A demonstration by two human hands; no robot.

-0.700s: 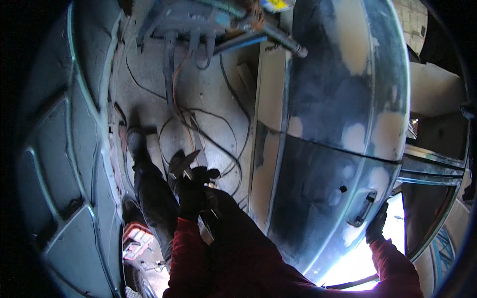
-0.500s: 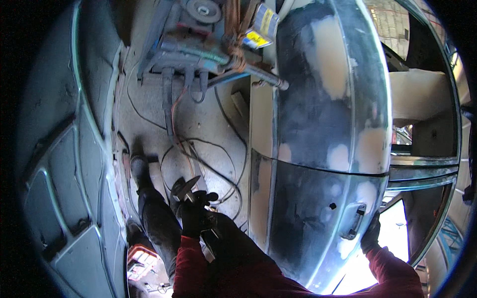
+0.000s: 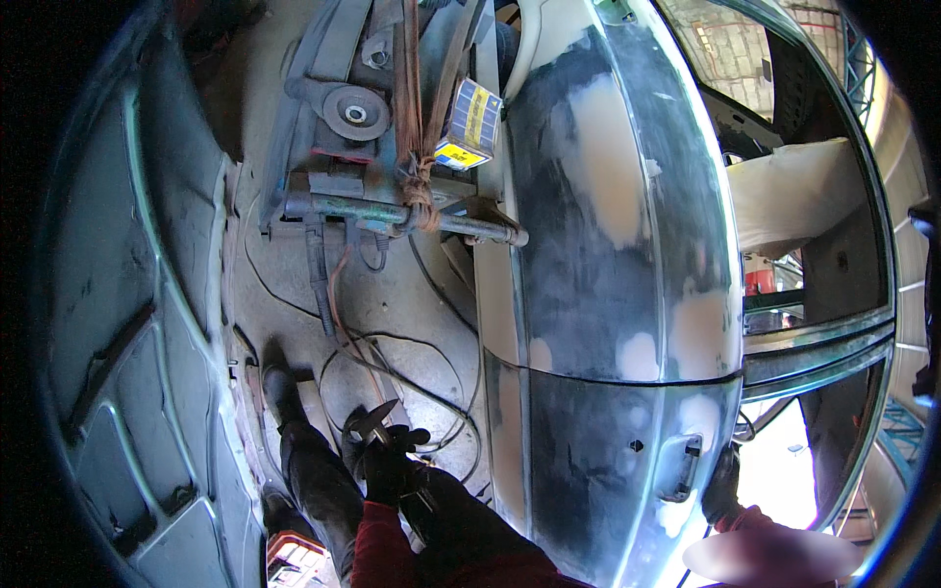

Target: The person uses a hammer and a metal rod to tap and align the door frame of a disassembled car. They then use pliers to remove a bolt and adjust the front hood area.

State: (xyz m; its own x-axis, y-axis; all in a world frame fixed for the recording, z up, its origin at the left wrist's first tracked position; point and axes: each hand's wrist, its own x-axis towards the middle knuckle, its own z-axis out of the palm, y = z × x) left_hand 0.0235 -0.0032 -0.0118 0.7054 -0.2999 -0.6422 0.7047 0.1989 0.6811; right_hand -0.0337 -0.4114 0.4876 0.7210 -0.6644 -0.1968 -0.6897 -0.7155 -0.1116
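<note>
In a dark glove, my left hand (image 3: pixel 388 468) grips a hammer (image 3: pixel 374 417) low over my leg. The hammer's head tapers to a point and rises above the fist, while part of its handle shows below. My right hand (image 3: pixel 723 485), gloved too, is hooked over the window edge of a car door (image 3: pixel 588 461), beside the recessed door handle (image 3: pixel 680 468). Some of its fingers are hidden behind that edge. The door's dark sanded surface carries beige filler patches, and a small dark hole sits left of the handle.
A longer door panel (image 3: pixel 578 265) adjoins at a seam. Ahead stands a cart (image 3: pixel 343 206) with a round disc (image 3: pixel 355 114), brown straps and a blue-yellow box (image 3: pixel 469 125). Cables (image 3: pixel 431 363) loop across the floor. At left is a large grey panel (image 3: pixel 108 323); an orange case (image 3: pixel 297 559) lies low.
My view has shifted, so the cart and car panels appear lower and farther left. Both hands keep their places, the left on the hammer and the right at the door edge.
</note>
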